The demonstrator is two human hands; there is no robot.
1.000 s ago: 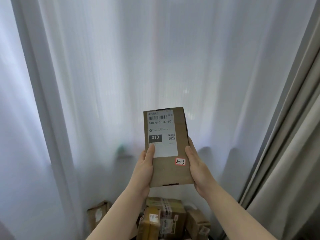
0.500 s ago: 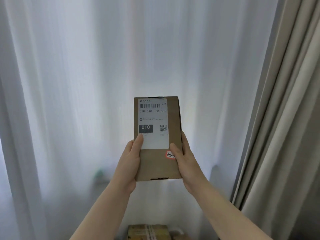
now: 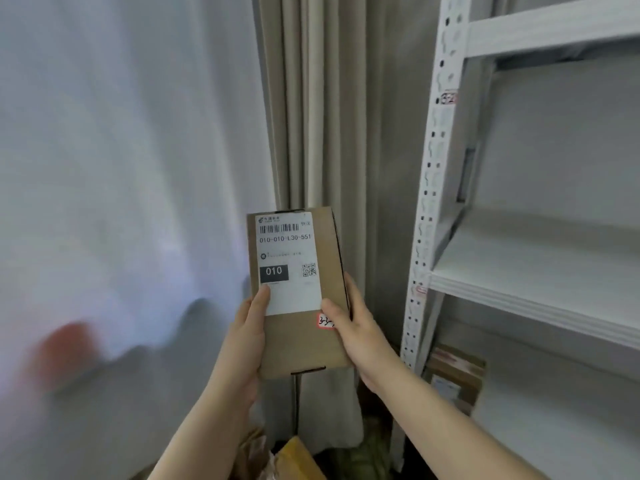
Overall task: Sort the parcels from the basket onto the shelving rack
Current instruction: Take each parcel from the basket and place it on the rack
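Sheer white curtain (image 3: 121, 150) behind flat cardboard parcel (image 3: 301, 341), both hands (image 3: 246, 341) (image 3: 360, 337) curled round it

Soft light glows through the white curtain (image 3: 121, 150). That side looks smeared; I can't tell what the red blob (image 3: 65, 351) is. The rack post (image 3: 428, 202) looks bent.

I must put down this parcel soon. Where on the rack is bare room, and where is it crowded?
The white shelf board, right of the perforated upright, is bare as far as the view shows, with open space above it. The level below holds a brown parcel near the upright. At the bottom edge, what look like more parcels crowd together.
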